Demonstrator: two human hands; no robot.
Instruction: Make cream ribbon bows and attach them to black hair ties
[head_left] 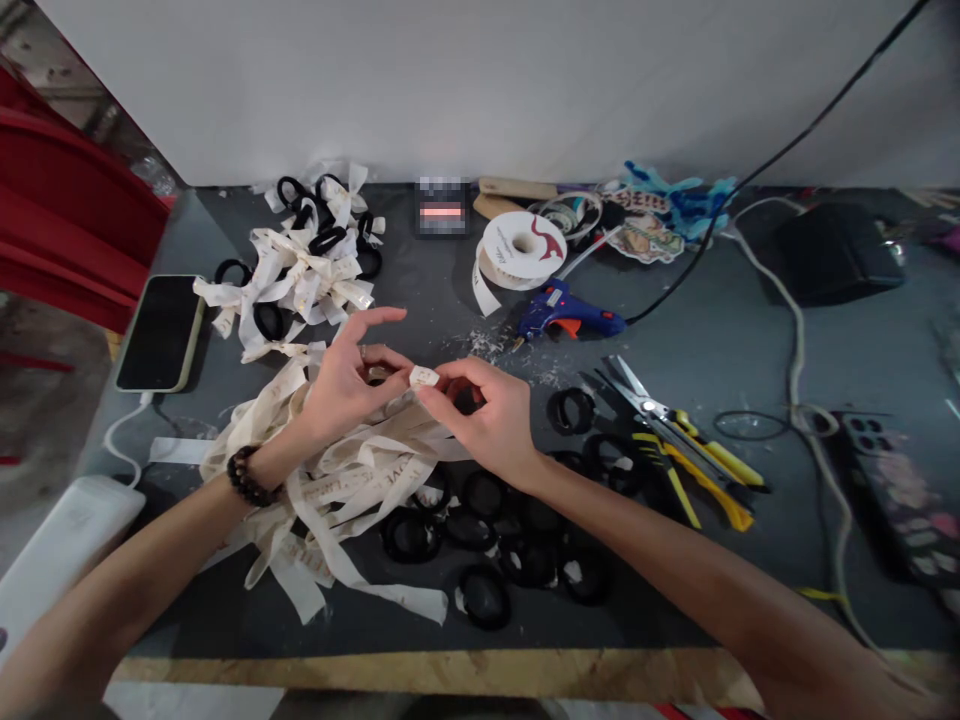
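Note:
A small folded piece of cream printed ribbon (424,377) is pinched between my two hands above the table. My left hand (349,375) grips its left end with thumb and fingertips, one finger lifted away. My right hand (491,412) closes thumb and forefinger on the other end. Under my left hand lies a loose heap of long ribbon strips (352,490). Black hair ties (484,597), several with white bits on them, are scattered below my right hand. At the back left sits a pile of ribbon bows (300,265) with black hair ties.
A ribbon spool (517,245), a blue glue gun (566,312) with a black cord, scissors (649,402) and a yellow cutter (724,465) lie to the right. Phones lie at the left (161,335) and right (892,490). A white power bank (71,550) is at the left edge.

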